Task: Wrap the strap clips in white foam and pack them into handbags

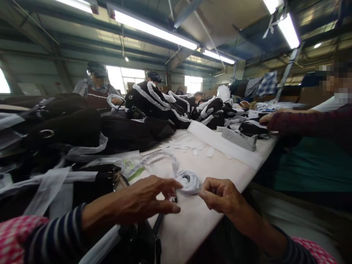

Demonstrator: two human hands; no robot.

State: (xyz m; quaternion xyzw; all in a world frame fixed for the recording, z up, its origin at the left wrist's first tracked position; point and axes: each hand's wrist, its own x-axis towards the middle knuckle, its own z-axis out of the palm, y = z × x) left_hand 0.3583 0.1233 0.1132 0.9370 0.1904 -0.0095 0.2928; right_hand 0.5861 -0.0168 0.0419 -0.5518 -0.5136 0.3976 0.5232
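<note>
My left hand is held over the near part of the table, thumb and fingers apart, with nothing gripped that I can see. Just behind its fingertips shows a small dark metal fitting. Below that hand lies a black bag with a strap and a white wrapped strip. My right hand has its fingers curled and thumb pressed to the forefinger; whatever is in that pinch, if anything, cannot be made out. Between both hands rests a coiled roll of white tape on the pale table.
Black bags with white-wrapped handles pile up on the left and at the back. A grey tape dispenser stands by a white sheet. Co-workers sit across the table, and a person's sleeve reaches in from the right.
</note>
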